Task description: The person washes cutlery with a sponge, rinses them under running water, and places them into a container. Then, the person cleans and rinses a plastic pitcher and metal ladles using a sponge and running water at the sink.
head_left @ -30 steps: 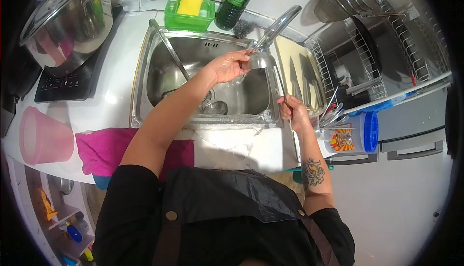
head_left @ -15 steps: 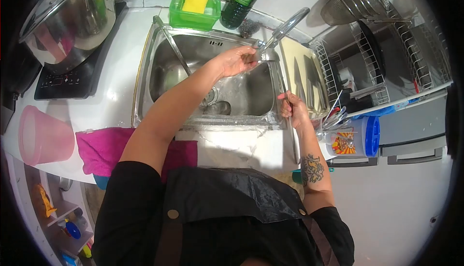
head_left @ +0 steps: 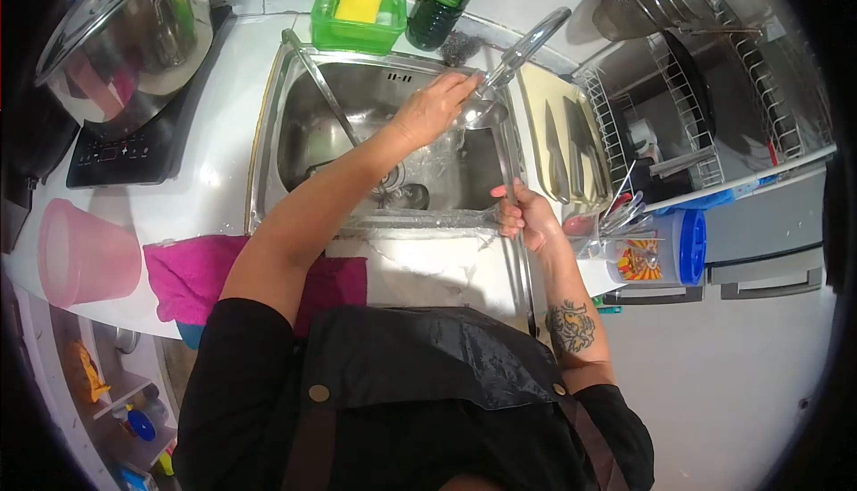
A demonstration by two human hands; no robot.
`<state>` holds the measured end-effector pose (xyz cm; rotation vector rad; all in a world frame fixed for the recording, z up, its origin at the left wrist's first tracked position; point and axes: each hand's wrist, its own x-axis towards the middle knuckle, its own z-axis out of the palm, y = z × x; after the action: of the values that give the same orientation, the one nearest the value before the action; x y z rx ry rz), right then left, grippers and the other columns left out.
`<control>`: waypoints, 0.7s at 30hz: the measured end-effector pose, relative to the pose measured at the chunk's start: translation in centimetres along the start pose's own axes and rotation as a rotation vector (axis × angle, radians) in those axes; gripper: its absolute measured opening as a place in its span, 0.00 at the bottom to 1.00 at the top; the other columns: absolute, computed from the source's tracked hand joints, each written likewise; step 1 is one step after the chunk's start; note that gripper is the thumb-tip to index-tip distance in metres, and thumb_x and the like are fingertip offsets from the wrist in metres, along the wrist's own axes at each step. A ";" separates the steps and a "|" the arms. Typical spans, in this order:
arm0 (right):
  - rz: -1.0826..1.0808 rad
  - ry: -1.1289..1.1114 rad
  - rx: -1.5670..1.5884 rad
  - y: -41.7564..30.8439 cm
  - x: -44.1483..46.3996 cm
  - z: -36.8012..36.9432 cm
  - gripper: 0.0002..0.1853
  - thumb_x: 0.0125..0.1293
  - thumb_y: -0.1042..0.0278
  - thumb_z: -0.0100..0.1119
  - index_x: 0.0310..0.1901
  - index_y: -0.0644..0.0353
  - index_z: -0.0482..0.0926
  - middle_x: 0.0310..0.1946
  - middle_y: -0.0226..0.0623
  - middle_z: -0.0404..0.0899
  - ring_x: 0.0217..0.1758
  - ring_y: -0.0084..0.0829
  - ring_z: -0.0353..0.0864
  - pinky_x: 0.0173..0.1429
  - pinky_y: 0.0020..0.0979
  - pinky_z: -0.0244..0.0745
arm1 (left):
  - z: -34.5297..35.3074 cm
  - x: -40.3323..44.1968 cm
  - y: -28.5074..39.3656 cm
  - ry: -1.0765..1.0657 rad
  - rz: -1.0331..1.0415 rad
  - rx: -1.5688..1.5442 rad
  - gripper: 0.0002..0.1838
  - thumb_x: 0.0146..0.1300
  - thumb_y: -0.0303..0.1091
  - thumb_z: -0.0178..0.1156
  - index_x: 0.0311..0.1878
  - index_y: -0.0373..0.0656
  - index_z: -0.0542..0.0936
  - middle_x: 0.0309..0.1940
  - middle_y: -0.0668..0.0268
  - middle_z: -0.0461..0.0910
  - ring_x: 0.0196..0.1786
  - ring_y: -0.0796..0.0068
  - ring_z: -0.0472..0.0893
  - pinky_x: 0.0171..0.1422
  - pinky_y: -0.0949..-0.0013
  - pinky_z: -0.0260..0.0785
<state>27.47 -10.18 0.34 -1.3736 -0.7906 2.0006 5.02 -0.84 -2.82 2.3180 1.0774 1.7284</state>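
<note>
My right hand [head_left: 528, 214] is wrapped round the long handle of a metal ladle [head_left: 483, 115]. The ladle's bowl is over the right side of the sink [head_left: 482, 165], just below the chrome faucet [head_left: 518, 52]. My left hand [head_left: 437, 109] is back-up beside the bowl, its fingers stretched towards the lower end of the faucet. Whether the fingertips touch the faucet is unclear, and the thumb is hidden. Another metal utensil with a rounded bowl [head_left: 409, 197] lies in the basin near the drain. A long metal handle [head_left: 320, 85] leans across the sink's left corner.
Behind the sink stand a green caddy [head_left: 357, 37] with a yellow sponge and a dark green bottle [head_left: 446, 4]. Knives lie on a pale board [head_left: 542, 103] at right, beside the dish rack [head_left: 701, 98]. Left are a large pot [head_left: 134, 54], pink container [head_left: 89, 254] and magenta cloth [head_left: 192, 272].
My left hand has turned from palm up to back up, reaching by the faucet. My right hand has shifted left with the ladle, whose bowl now shows below the faucet.
</note>
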 end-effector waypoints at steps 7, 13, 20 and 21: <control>0.067 -0.017 -0.190 1.6 -1.2 2.4 0.12 0.67 0.67 0.37 0.41 0.69 0.66 0.15 0.26 0.60 0.13 0.16 0.52 0.16 0.20 0.52 | 0.4 -0.6 -0.8 -0.419 -0.121 0.302 0.08 0.50 0.24 0.50 0.36 0.40 0.69 0.35 0.61 0.71 0.40 0.60 0.74 0.37 0.60 0.69; 0.090 -0.044 -0.199 1.4 -1.6 1.1 0.10 0.63 0.74 0.38 0.42 0.70 0.66 0.15 0.26 0.61 0.11 0.15 0.53 0.15 0.20 0.51 | 1.7 -1.0 -1.8 -0.326 -0.140 0.033 0.06 0.46 0.21 0.52 0.30 0.38 0.68 0.27 0.60 0.71 0.33 0.63 0.74 0.37 0.63 0.67; 0.100 -0.059 -0.172 0.6 -2.6 0.1 0.11 0.63 0.74 0.38 0.43 0.70 0.66 0.14 0.26 0.61 0.10 0.14 0.52 0.15 0.19 0.50 | 1.6 0.2 -0.7 -0.600 -0.498 -0.178 0.11 0.45 0.17 0.51 0.34 0.39 0.72 0.28 0.61 0.73 0.36 0.73 0.74 0.40 0.70 0.65; 0.096 -0.057 -0.163 0.4 -2.7 0.2 0.11 0.63 0.74 0.38 0.43 0.70 0.66 0.14 0.26 0.61 0.10 0.14 0.52 0.15 0.19 0.50 | 2.0 0.2 -0.9 -0.617 -0.570 -0.133 0.12 0.45 0.16 0.50 0.35 0.39 0.73 0.29 0.61 0.73 0.38 0.73 0.75 0.41 0.70 0.65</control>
<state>28.03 -12.47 1.74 -1.4769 -0.9480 2.0960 6.27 0.67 -3.80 1.9666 1.2562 0.7836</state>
